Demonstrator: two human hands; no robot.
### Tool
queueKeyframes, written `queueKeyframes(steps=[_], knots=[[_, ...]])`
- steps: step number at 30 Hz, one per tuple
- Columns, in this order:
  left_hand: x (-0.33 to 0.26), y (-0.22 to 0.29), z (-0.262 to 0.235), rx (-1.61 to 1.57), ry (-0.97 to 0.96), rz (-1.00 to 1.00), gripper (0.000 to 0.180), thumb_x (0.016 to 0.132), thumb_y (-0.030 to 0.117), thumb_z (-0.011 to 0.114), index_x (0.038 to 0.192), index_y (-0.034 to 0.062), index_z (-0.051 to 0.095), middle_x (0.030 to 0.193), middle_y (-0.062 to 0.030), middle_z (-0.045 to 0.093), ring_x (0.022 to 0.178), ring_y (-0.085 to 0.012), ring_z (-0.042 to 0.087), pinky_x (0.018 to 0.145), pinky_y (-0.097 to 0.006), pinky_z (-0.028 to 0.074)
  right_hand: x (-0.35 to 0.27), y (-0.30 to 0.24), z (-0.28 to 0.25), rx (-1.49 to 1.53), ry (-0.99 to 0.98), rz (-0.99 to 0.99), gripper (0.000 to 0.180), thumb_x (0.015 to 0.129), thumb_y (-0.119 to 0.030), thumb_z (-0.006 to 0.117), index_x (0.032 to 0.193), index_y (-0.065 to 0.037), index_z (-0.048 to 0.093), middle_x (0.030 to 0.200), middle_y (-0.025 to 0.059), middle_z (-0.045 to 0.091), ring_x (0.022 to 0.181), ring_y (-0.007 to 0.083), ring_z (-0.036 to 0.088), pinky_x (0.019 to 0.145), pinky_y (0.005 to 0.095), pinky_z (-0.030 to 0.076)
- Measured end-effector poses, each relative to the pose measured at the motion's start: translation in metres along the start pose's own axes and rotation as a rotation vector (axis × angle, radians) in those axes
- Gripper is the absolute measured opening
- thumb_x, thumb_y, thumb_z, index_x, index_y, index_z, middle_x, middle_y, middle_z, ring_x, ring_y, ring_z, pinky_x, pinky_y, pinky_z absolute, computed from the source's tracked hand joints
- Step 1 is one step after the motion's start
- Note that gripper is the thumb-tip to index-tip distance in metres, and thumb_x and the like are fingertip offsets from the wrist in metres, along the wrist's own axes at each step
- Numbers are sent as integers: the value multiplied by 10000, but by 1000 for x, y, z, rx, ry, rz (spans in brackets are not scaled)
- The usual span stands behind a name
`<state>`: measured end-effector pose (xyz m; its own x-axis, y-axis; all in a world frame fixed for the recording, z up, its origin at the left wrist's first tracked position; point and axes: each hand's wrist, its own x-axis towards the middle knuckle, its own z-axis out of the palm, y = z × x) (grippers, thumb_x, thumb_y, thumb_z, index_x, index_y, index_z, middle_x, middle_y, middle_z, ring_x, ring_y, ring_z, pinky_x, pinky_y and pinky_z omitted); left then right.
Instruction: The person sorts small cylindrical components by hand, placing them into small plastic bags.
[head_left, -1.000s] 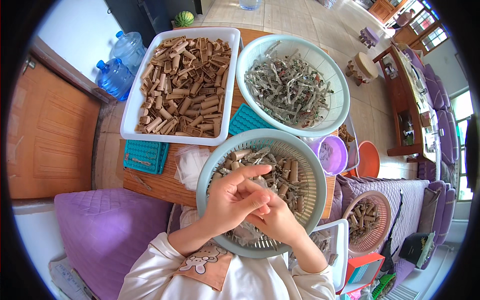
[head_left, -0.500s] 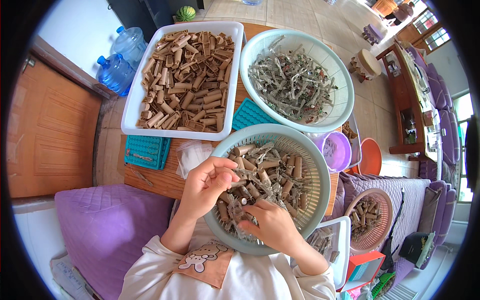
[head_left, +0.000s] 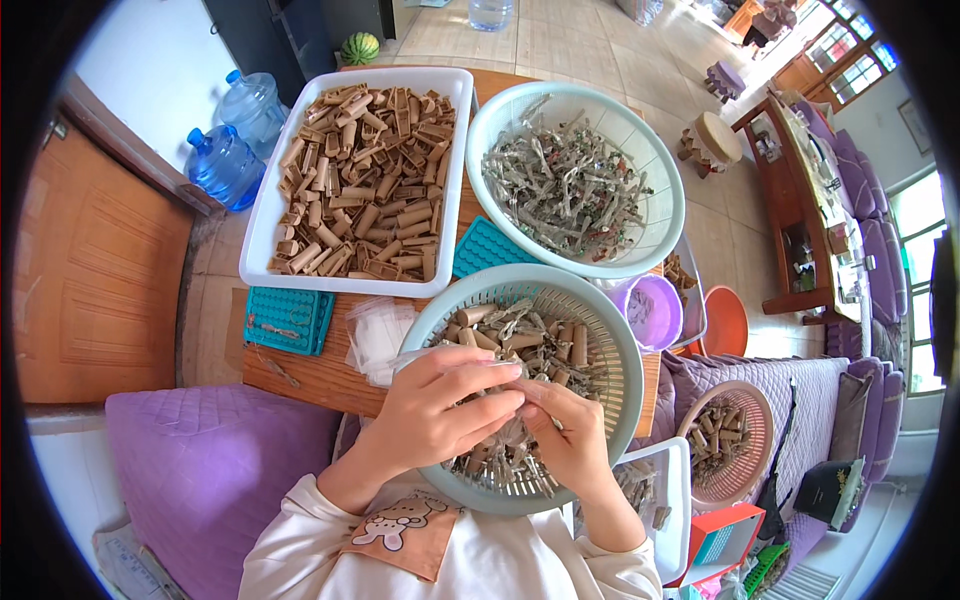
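Note:
My left hand [head_left: 455, 400] and my right hand [head_left: 565, 430] meet fingertip to fingertip over the grey-green slotted basket [head_left: 628, 375]. Both are closed in a pinch on a thin clear plastic bag [head_left: 425, 354], mostly hidden by the fingers; its contents, if any, cannot be made out. Below them, the basket holds brown half-round tube pieces [head_left: 578, 345] mixed with crinkled clear plastic strips [head_left: 515, 318]. Beside my left hand, a stack of flat clear bags [head_left: 380, 338] lies on the wooden table [head_left: 340, 392].
A white tray [head_left: 252, 262] of brown trough-shaped pieces stands behind, left of a pale green basket [head_left: 672, 205] with wrapped strips. Teal ridged trays [head_left: 285, 318] lie on the table. At right are a purple bucket [head_left: 672, 310], an orange basin [head_left: 728, 320] and a pink basket [head_left: 765, 440].
My right hand has lifted out of the basket's contents and met my left hand. The left hand has turned and shifted right, its fingers now closed. The whole view has tilted slightly.

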<state>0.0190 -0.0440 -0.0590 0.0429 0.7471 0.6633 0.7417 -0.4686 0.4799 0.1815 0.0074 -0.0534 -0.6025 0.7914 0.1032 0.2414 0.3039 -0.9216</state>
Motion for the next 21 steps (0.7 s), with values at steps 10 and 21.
queueKeyframes(steps=[10, 21], knots=[[16, -5, 10, 123, -47, 88, 264, 609, 80, 689, 870, 63, 652, 940, 26, 605, 729, -133, 545, 599, -244, 469, 10, -10, -5, -462, 119, -287, 192, 672, 31, 600, 863, 16, 588, 705, 96, 580, 615, 240, 521, 546, 333, 431], [28, -14, 16, -178, -72, -33, 136, 604, 24, 663, 722, 71, 617, 793, -33, 631, 669, -171, 615, 565, -269, 498, 6, -15, -18, -773, -39, -339, 459, 484, -121, 693, 917, -68, 550, 860, 20, 589, 715, 167, 524, 653, 299, 433]])
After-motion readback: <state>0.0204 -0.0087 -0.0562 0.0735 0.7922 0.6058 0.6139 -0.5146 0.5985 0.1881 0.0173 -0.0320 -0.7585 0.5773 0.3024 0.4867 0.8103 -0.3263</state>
